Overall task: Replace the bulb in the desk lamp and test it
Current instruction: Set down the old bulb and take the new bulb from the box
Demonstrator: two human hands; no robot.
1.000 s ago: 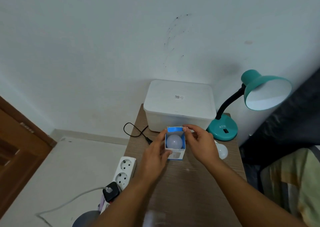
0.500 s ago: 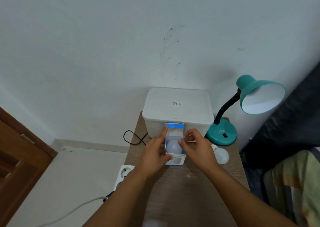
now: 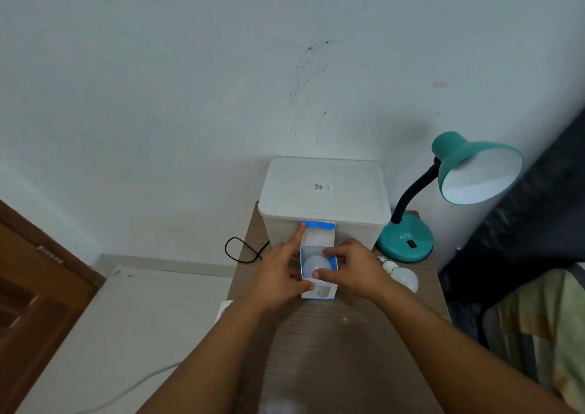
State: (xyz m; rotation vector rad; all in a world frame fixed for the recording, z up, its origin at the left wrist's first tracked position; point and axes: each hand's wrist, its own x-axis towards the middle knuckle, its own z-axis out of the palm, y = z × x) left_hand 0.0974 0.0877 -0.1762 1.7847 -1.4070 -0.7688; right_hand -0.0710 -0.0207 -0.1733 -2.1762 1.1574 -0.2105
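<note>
Against a scuffed pale wall, your narrow wooden worktop carries a white storage bin, the teal desk lamp with its shade turned so the socket stays hidden, and a loose bulb lying near the lamp's base. Your left hand pinches the small bulb box, forefinger pinning the flap open, while your right hand closes its grip on the new bulb nested inside. Expect it light, smooth and likely breakable; take it by the dome, since the cardboard hides its screw base.
</note>
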